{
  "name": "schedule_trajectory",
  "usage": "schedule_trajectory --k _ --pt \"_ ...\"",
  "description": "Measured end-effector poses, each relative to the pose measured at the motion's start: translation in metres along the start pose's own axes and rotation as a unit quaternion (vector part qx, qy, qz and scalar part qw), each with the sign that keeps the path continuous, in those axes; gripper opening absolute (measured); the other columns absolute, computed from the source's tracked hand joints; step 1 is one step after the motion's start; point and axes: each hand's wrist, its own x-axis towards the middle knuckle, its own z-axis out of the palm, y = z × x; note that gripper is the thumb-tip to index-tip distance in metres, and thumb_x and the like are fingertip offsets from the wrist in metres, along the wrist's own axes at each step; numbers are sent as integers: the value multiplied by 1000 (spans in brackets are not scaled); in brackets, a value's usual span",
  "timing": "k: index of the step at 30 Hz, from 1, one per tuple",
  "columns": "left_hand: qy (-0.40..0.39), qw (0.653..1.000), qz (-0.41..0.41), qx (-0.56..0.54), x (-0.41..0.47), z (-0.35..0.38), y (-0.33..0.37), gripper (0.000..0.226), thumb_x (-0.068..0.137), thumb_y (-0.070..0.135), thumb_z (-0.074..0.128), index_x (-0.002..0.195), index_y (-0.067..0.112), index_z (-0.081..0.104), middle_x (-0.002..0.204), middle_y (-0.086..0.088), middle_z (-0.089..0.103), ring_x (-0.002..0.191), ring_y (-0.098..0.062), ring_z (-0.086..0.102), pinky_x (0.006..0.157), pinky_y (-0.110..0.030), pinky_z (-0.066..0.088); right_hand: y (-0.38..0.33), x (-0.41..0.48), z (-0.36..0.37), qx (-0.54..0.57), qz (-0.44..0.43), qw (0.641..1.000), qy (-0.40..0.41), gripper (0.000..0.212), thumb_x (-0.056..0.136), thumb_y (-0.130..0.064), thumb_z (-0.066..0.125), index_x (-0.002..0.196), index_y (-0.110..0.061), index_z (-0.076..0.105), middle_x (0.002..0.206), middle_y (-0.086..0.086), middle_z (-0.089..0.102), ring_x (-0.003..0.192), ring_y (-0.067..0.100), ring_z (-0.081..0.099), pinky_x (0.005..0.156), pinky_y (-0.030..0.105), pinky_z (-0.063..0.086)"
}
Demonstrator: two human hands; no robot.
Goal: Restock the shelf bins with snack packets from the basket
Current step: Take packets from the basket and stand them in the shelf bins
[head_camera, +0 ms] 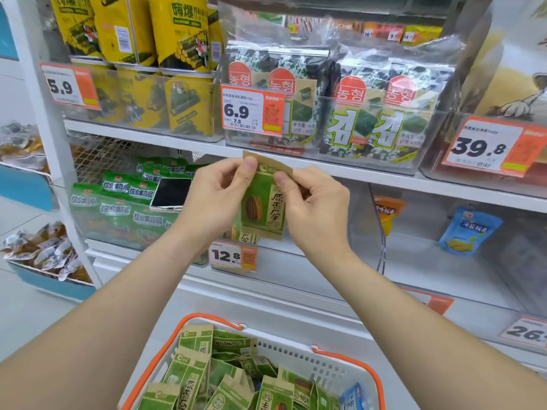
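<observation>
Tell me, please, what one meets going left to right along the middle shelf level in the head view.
Pile of green foil snack packets → left hand → green-and-brown paper seed packet → right hand → small orange pouch → blue plastic pouch.

I count one phone (171, 193) at nine o'clock, four seaweed packs (349, 119) at one o'clock, one seed packet (263, 208) at centre, and one basket (296, 355) at six o'clock holding perhaps a dozen more.

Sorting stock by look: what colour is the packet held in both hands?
The packet is green with a tan paper top, seen best in the head view.
</observation>
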Motion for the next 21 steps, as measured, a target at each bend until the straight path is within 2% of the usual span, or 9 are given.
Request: schedule_trajectory --k 2,3,5,7,10,13,15,18,21 --pt "-10 998 26 65 -1 -4 -6 40 109 52 47 98 22 70 86 4 70 82 -9 62 78 -38 53 0 -1 2 -33 -49 998 15 21 97 -14 71 76 -18 72 68 -13 51 67 7 45 65 19 34" --pt "-6 996 30 89 -4 -5 -9 36 110 49 45 96 25 67 83 9 66 79 -4 58 74 -31 48 3 -2 5 -45 -58 997 15 15 97 -12 72 83 -14 76 71 -11 54 69 7 47 67 16 35" --pt "17 991 27 130 -7 -9 -16 24 111 38 47 107 25 67 93 15 68 85 2 61 73 -16 44 10 -7 11 -55 -44 997 4 11 98 -14 71 91 -13 79 76 -11 60 72 7 52 69 15 38" --pt "37 982 30 182 -8 -13 -22 18 109 28 52 117 22 67 103 14 70 95 2 64 79 -12 46 17 -13 18 -60 -23 998 -20 13 99 -18 69 97 -15 81 80 -7 68 75 10 58 70 22 43" --pt "18 971 -2 239 -7 -19 -30 21 104 13 53 118 21 66 95 18 68 90 3 63 76 -9 46 29 -17 29 -71 29 995 -64 23 101 -26 64 88 -13 78 71 -1 67 68 20 55 67 37 46" --pt "-26 956 -29 291 -10 -20 -39 36 95 0 52 124 18 62 98 11 67 96 -12 63 89 -33 54 42 -21 48 -75 110 983 -127 36 100 -36 60 80 -8 70 63 6 62 64 26 57 67 41 52" --pt "-36 935 -33 352 -10 -18 -42 45 89 1 55 130 19 56 114 2 66 111 -25 59 98 -45 50 47 -26 60 -62 163 967 -187 41 95 -44 57 80 -8 69 63 7 67 67 29 67 69 44 58" --pt "-55 901 -52 427 -9 -15 -45 61 84 5 58 141 22 44 132 -5 50 122 -32 44 102 -50 37 51 -28 71 -70 186 944 -263 27 96 -38 63 78 -18 69 66 0 69 76 32 66 80 38 56" --pt "-84 889 -31 450 -13 -13 -50 65 80 6 63 137 24 40 132 -6 35 120 -31 38 101 -49 35 51 -26 72 -93 195 926 -308 17 96 -29 70 80 -30 65 67 -10 63 83 25 58 72 29 42"
